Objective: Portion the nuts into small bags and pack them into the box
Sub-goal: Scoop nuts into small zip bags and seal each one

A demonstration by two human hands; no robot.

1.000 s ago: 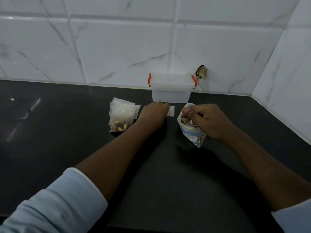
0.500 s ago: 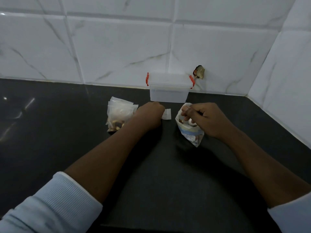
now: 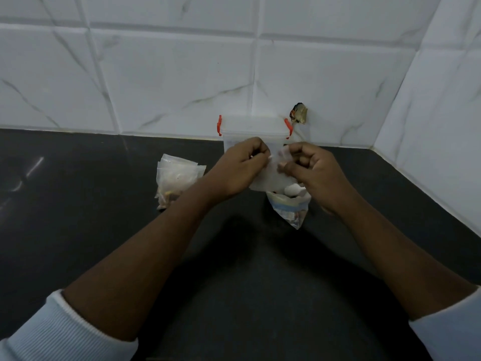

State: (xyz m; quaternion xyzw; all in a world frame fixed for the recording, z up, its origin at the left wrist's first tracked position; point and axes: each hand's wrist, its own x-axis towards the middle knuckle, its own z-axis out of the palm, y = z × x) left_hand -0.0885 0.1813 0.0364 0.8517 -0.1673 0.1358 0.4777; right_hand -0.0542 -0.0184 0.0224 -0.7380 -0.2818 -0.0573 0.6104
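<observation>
Hands meet just in front of the box [image 3: 253, 126], a clear plastic tub with red clips at its ends, standing against the tiled wall [image 3: 169, 74] at the back of the dark counter [image 3: 78, 230]. The left hand [image 3: 242, 168] and the right hand [image 3: 312, 173] each pinch the top edge of one small clear bag [image 3: 269, 178], fingers curled and fingertips closed on the plastic. The bag hangs between them, in front of the lower face of the box. Whether it holds anything cannot be told. Below the right hand, nearer the person than the box, the larger bag of nuts [image 3: 289, 207] sits on the counter with pale nuts showing at its mouth. Left of the box lies a pile of small bags [image 3: 179, 178], with nuts visible low down. Just right of the box, a small dark object [image 3: 299, 116] sits on the wall.
</observation>
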